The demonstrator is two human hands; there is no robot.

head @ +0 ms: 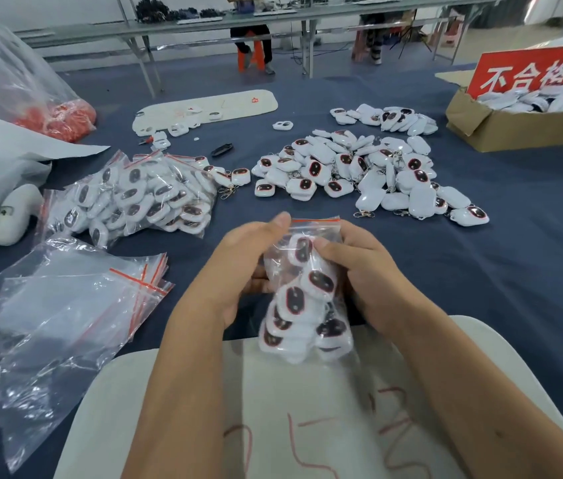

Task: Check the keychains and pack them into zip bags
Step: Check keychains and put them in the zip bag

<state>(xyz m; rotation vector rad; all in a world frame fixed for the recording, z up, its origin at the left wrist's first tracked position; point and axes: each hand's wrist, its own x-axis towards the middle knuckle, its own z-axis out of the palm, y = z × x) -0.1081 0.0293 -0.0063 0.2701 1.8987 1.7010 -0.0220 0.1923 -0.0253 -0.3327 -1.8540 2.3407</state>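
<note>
Both hands, left (238, 267) and right (359, 271), grip a filled zip bag (304, 299) of keychains above the worktop (515, 254); loose keychains (359, 167) lie at 12 o'clock

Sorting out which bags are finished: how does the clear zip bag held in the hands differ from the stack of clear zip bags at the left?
The held clear zip bag bulges with white keychains; the stack of clear zip bags lies flat, seemingly empty. The held bag stands upright between the left hand and right hand; the stack rests untouched on the blue table. Both have red zip strips.
</note>
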